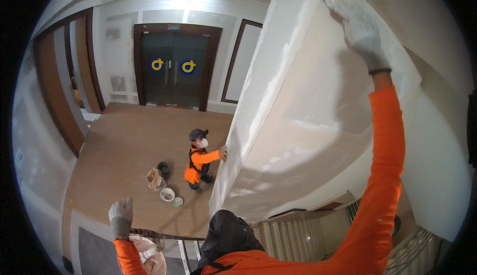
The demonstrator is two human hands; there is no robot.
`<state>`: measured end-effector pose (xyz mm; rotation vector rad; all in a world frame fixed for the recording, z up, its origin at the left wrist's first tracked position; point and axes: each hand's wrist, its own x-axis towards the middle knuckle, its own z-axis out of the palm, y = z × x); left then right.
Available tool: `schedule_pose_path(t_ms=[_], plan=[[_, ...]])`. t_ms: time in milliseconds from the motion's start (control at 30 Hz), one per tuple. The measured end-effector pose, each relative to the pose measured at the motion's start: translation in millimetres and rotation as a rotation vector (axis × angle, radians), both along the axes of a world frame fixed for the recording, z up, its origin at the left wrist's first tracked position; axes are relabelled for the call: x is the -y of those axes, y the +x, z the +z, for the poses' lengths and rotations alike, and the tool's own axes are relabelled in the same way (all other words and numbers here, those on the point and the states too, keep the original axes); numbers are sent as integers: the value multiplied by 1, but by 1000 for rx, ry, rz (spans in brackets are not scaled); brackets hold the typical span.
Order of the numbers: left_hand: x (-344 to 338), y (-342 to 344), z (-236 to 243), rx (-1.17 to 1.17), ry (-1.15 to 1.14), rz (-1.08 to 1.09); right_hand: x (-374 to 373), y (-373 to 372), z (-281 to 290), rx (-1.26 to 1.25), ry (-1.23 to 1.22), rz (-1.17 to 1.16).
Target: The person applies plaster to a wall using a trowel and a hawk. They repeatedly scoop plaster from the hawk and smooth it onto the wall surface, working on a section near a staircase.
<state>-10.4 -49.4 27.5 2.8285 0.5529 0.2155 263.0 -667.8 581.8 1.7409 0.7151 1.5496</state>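
Extending your knit-gloved right hand (pixel 358 30), fingers straightened at the upper corner of the flat, patchily plastered panel (pixel 309 108), your left hand (pixel 121 217) curled into a fist

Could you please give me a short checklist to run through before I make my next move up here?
1. Right hand gloved: ok, with fingers reaching to the upper edge of the plastered wall.
2. Left hand gloved: ok.
3. Left hand's hold secure: cannot tell; its fingers are turned from view.
4. Ladder footing firm: cannot tell; its feet are out of sight.
5. Co-worker clear of the wall: not ok; one hand rests on its edge.
6. Floor beside the co-worker clear: not ok; a white bucket stands nearby.
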Motion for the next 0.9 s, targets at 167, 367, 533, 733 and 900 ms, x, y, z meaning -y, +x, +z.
schedule_pose_path(t_ms=[167, 367, 533, 733, 900], plan=[[-5, 3, -12, -22, -10, 49, -37, -66, -153, -785, -124, -14], [-7, 2, -12, 30, 4, 47, -93, -143, -250, -1667, 646, 208], [-10, -4, -11, 189, -326, 79, -124, -164, -353, -2075, 1667, 867], [-16, -39, 16, 422, -444, 116, -196, -160, -494, -1978, 1793, 936], [34, -103, 85, 913, -682, 214, -237, -192, -501, -2401, 2050, 951]])
